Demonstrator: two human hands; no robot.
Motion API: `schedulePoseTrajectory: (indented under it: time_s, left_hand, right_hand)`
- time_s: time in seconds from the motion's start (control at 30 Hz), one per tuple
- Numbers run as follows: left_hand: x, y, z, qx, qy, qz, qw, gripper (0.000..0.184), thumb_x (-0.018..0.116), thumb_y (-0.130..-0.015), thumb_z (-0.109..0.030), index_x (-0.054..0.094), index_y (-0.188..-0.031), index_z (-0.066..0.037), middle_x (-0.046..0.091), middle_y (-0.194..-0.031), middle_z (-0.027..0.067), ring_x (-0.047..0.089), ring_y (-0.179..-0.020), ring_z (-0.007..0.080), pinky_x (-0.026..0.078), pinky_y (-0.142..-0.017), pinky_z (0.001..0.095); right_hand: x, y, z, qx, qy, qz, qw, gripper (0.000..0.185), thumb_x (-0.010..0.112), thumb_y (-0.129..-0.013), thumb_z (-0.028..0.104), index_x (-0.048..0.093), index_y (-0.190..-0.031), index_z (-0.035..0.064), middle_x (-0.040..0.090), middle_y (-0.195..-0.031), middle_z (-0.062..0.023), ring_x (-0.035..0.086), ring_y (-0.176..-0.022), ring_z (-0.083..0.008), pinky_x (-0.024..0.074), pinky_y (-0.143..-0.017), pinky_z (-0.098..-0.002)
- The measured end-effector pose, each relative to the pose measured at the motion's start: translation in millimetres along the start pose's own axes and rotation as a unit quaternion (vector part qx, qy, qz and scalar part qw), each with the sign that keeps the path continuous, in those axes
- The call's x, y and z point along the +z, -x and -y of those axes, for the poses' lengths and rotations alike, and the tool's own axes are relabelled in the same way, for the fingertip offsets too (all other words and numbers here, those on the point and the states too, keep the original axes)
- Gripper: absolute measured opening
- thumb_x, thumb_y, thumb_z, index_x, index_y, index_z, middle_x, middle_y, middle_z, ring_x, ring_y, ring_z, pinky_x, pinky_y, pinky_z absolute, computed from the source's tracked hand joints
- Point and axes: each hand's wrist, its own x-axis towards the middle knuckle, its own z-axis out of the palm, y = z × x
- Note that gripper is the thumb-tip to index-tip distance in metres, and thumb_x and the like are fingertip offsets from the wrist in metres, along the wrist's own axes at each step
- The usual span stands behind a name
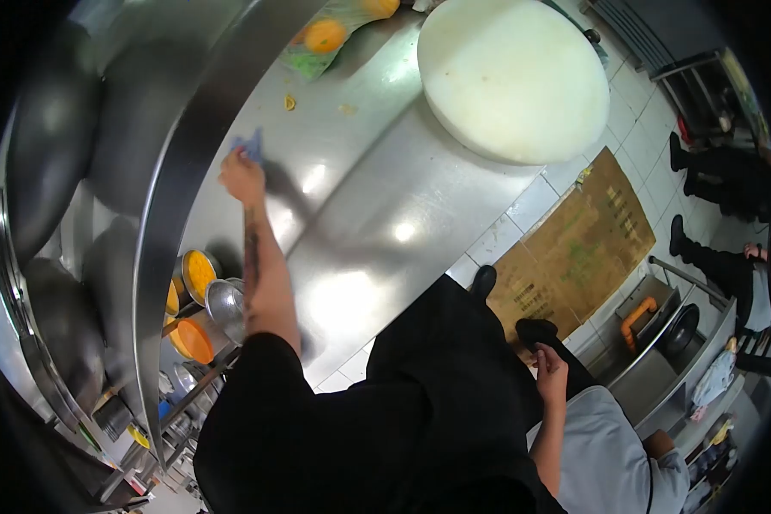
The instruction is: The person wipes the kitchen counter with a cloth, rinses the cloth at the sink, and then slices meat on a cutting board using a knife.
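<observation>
Head view. Left hand [242, 177]: fingers closed on a blue cloth [252, 142], bunched at the fingertips, presumably to keep it against the steel counter [334, 257]. Beyond those fingers: plastic bag [310, 63] of orange fruit (top cut off by the view's edge). Right hand [551, 373]: well apart from them; fingers curled, whether they meet cannot be told. Cloth's underside: hidden.

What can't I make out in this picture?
Head view: the full shape of the crumpled blue cloth, partly covered by the left hand.
Head view: how many round orange items the clear plastic bag holds; the top edge crops it.
Head view: whether the right hand holds anything; its curl hides the palm.
Head view: part of the round silver metal bowl, behind the left forearm.
</observation>
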Motion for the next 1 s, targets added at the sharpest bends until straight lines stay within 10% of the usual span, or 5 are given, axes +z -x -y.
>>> schedulePoseTrajectory:
  time_s: [0.1, 0.23, 0.5, 0.87, 1.0]
  left_hand:
    - [42.7, -41.3, 20.8, -0.026, -0.114, -0.093, 0.989, 0.038, 0.065, -0.094, -0.013, 0.071, -0.132, -0.012, 0.071, -0.125, 0.0176, 0.066, -0.114, 0.0375, 0.049, -0.105, 0.0445]
    - [79.6, -124.3, -3.4, 0.143, 0.274, 0.062, 0.949, 0.044, 0.067, -0.093, -0.004, 0.072, -0.135, -0.015, 0.069, -0.137, 0.0183, 0.063, -0.13, 0.0379, 0.049, -0.109, 0.0449]
    - [47.8, -58.1, -96.6, 0.282, 0.212, 0.061, 0.933, 0.043, 0.067, -0.081, -0.001, 0.08, -0.117, -0.021, 0.076, -0.119, 0.0127, 0.068, -0.107, 0.0322, 0.048, -0.097, 0.0419]
    - [-8.2, 7.3, -126.6, -0.049, 0.521, 0.225, 0.822, 0.033, 0.061, -0.104, -0.015, 0.067, -0.134, -0.002, 0.066, -0.133, 0.0216, 0.064, -0.118, 0.0338, 0.045, -0.108, 0.0413]
    - [32.7, 22.6, -100.4, 0.205, 0.139, 0.012, 0.969, 0.037, 0.058, -0.104, -0.016, 0.065, -0.138, -0.004, 0.061, -0.139, 0.0226, 0.056, -0.126, 0.0409, 0.038, -0.112, 0.0494]
  right_hand:
    - [-3.2, -14.0, -4.7, -0.001, 0.018, -0.012, 1.0, 0.027, 0.058, -0.109, 0.016, 0.071, -0.124, -0.0015, 0.077, -0.089, -0.0135, 0.072, -0.079, -0.0172, 0.0562, -0.073, -0.0318]
    - [-2.5, -24.7, 1.3, 0.013, 0.015, -0.018, 1.0, 0.027, 0.058, -0.109, 0.018, 0.071, -0.125, 0.0005, 0.077, -0.089, -0.0136, 0.073, -0.08, -0.0195, 0.0563, -0.076, -0.0341]
    - [14.0, -25.2, -30.4, 0.022, -0.021, 0.003, 1.0, 0.028, 0.058, -0.109, 0.02, 0.072, -0.125, 0.0012, 0.076, -0.089, -0.0135, 0.075, -0.084, -0.0204, 0.0567, -0.079, -0.0344]
    - [7.3, -45.0, -13.2, 0.008, -0.148, 0.006, 0.989, 0.032, 0.054, -0.112, 0.024, 0.069, -0.131, 0.0022, 0.076, -0.092, -0.0097, 0.069, -0.082, -0.0159, 0.0559, -0.079, -0.032]
    - [1.7, -41.4, -42.2, 0.043, -0.076, -0.016, 0.996, 0.038, 0.052, -0.114, 0.028, 0.066, -0.133, -0.0012, 0.074, -0.094, -0.009, 0.067, -0.081, -0.0149, 0.0552, -0.078, -0.0305]
